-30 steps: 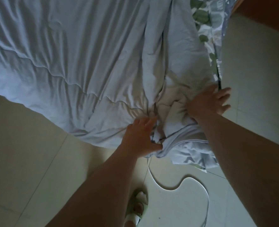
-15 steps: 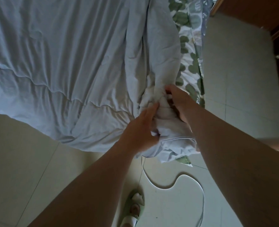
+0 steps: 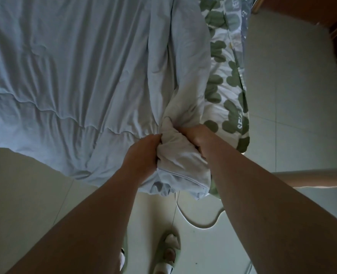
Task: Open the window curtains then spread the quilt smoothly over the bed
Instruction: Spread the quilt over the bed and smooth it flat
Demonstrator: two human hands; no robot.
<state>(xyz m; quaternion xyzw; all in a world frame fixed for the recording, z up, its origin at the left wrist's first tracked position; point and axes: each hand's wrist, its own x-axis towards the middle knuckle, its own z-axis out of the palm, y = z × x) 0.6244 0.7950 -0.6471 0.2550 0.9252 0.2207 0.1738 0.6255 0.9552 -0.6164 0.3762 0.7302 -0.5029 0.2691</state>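
**A:** What is on the left?

**B:** The pale blue quilt. It is creased, stitched in wavy lines, and covers most of the bed. Its near edge hangs over the side toward the pale tiled floor.

**A:** And the hands?

**B:** Both are curled tight on one gathered corner of the quilt, near the middle of the view. The left hand grips the left side of the wad with the back of the hand up. The right hand grips the right side, just beside the left, with only cloth between them. A fold with a seamed edge hangs below the two hands.

**A:** What is to the right of that?

**B:** A white sheet printed with green leaves, showing along the strip of bed that the quilt does not cover.

**A:** Is there any writing?

**B:** There are white letters on a green patch near the sheet's near end. I can read "SE", and the rest I cannot make out. Some letters at the far end of the sheet are too blurred to read.

**A:** And lower down?

**B:** A white cable loops across the floor below the held corner. A foot in a pale sandal stands near it, between the two forearms.

**A:** What is on the far right?

**B:** More floor tiles, and brown wooden furniture in the top corner.
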